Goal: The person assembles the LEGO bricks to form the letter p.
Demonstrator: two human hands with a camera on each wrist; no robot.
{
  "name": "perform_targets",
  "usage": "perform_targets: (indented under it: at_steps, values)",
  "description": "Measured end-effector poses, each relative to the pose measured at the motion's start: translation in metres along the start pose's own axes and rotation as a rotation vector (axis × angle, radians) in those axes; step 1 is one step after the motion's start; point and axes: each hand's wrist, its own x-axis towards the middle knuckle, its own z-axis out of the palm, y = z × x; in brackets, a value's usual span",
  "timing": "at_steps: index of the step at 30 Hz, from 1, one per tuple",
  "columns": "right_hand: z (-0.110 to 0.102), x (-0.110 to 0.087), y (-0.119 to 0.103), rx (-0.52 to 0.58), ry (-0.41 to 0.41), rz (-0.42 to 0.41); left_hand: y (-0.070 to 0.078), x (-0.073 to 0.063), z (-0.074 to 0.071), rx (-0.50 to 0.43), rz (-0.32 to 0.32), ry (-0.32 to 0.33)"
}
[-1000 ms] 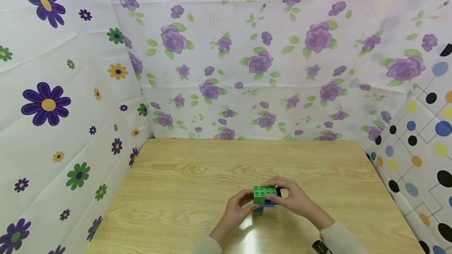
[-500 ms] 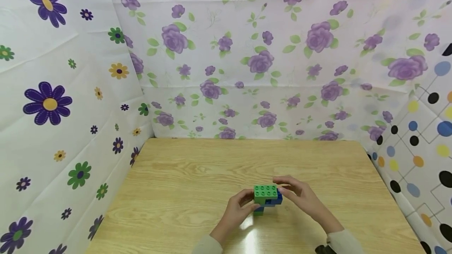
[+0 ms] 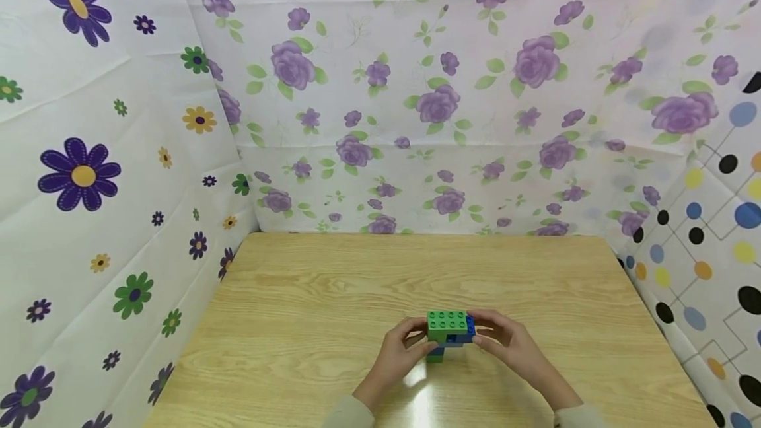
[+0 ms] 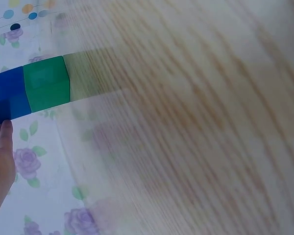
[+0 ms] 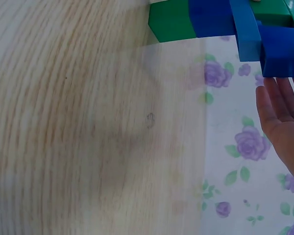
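Note:
A stack of toy building bricks stands on the wooden table (image 3: 333,283). Its foot is a green brick (image 4: 48,84) with a blue brick (image 4: 9,88) above. Higher up, a lighter blue piece (image 5: 247,32) reaches out to the right. On top lies a long studded green brick (image 3: 446,320), a dark blue brick (image 5: 282,49) jutting from beneath its right end. My left hand (image 3: 397,352) grips the stack's left side, thumb in front. From the right, my right hand (image 3: 512,343) pinches the jutting blue brick, thumb at the near side and other fingers at the far side.
Behind the table hangs a cloth with purple roses (image 3: 436,107). A flower-patterned cloth (image 3: 119,216) borders the left, and a dotted cloth (image 3: 701,249) the right. The table's far edge runs along the foot of the rose cloth.
My right hand came off the top green brick, drew back to the right, and now pinches the dark blue brick's end. My left hand keeps its hold; the stack stays in place.

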Motion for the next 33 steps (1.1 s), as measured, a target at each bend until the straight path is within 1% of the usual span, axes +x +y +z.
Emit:
perform_targets:
  at_steps: [3,7,14,18,22,25,28,33]
  values:
    - [0.002,0.000,0.001,0.013,0.016,0.011,-0.002,0.000,-0.001,-0.007,0.023,-0.004]
    - [0.002,-0.001,0.002,0.004,0.028,0.008,-0.002,-0.001,-0.002,-0.008,0.031,-0.015]
    - [0.001,-0.002,0.006,-0.017,0.041,-0.019,-0.003,-0.001,-0.004,-0.072,0.063,-0.035]
    - [0.002,0.000,0.007,-0.024,0.061,-0.023,-0.003,0.000,-0.005,-0.078,0.069,-0.025]
    - [0.005,0.004,0.005,-0.039,0.108,0.010,-0.001,0.003,-0.007,-0.088,0.076,-0.013]
    - [0.006,0.009,0.003,-0.048,0.146,0.055,0.002,0.005,-0.008,-0.094,0.074,0.000]
    - [0.007,0.015,0.000,-0.042,0.171,0.099,0.008,0.008,-0.010,-0.071,0.070,0.023]
    - [0.009,0.022,-0.002,-0.025,0.195,0.132,0.010,0.012,-0.014,-0.031,0.042,0.069]
